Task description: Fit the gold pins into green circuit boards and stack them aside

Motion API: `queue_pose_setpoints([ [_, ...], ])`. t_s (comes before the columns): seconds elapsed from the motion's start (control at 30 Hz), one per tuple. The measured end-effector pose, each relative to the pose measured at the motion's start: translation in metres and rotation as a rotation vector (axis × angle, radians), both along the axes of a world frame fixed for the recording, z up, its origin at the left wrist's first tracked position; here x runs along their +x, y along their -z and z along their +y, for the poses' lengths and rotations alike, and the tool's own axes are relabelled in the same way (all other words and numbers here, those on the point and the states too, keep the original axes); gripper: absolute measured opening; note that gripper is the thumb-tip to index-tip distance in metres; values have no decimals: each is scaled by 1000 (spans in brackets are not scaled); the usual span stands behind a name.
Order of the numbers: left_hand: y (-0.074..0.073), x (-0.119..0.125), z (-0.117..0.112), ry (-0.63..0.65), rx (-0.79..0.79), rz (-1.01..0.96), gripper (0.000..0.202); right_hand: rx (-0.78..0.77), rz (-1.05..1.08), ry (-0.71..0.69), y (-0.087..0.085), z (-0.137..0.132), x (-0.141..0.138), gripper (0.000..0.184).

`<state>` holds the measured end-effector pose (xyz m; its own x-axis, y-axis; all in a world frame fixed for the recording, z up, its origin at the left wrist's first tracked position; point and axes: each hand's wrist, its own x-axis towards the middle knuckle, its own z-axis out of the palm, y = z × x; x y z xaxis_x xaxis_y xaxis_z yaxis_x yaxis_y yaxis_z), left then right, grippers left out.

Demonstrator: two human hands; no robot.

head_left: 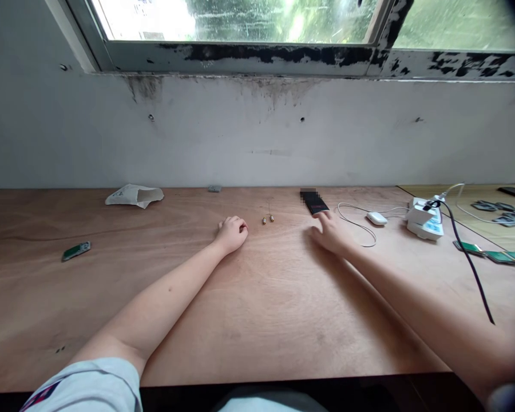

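Note:
My left hand (232, 233) rests on the wooden table (257, 309) with its fingers curled in, and nothing shows inside them. Just to its right lie two small metal parts (267, 218) on thin wires, a short gap from the knuckles. My right hand (331, 230) lies flat, fingers stretched out, its fingertips touching the near end of a black phone (313, 202). It holds nothing.
A crumpled white bag (134, 195) lies at the back left. A small green item (76, 250) sits at the left. On the right are a white mouse-like device (376, 218) with its cable, a white power strip (424, 220), a black cable (470, 260) and several green boards (495, 256).

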<state>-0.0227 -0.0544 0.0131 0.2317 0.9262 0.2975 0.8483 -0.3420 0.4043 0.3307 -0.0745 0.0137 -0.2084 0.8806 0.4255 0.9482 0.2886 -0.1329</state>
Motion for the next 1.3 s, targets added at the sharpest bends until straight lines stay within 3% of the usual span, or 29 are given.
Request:
queue_pose_setpoints([
  [0.07, 0, -1, -1, 4, 0, -5, 19, -40, 38, -113, 9, 7, -37, 33],
  [0.17, -1, -2, -2, 9, 6, -13, 20, -54, 86, -146, 19, 19, -82, 35],
  [0.33, -2, -3, -3, 6, 6, -5, 19, -109, 117, -172, 19, 36, -123, 46],
  [0.47, 0, -2, -1, 13, 23, -1, 20, -145, 98, -258, 18, 41, -134, 53],
  [0.7, 3, -3, 2, 29, 29, -26, 19, -177, 30, -375, 15, 37, -134, 46],
  [0.87, 2, -27, 7, 46, 63, -34, 18, -148, 58, -397, 13, 34, -131, 43],
  [1.03, -4, -88, 27, -237, 60, 126, 21, -135, 40, -414, 12, 33, -130, 42],
  [1.2, -11, -171, 40, -668, -19, 208, 27, -147, 29, -411, 12, 34, -130, 43],
  [1.3, -14, -227, 33, -971, -93, 187, 51, -165, 29, -389, 11, 33, -130, 44],
])
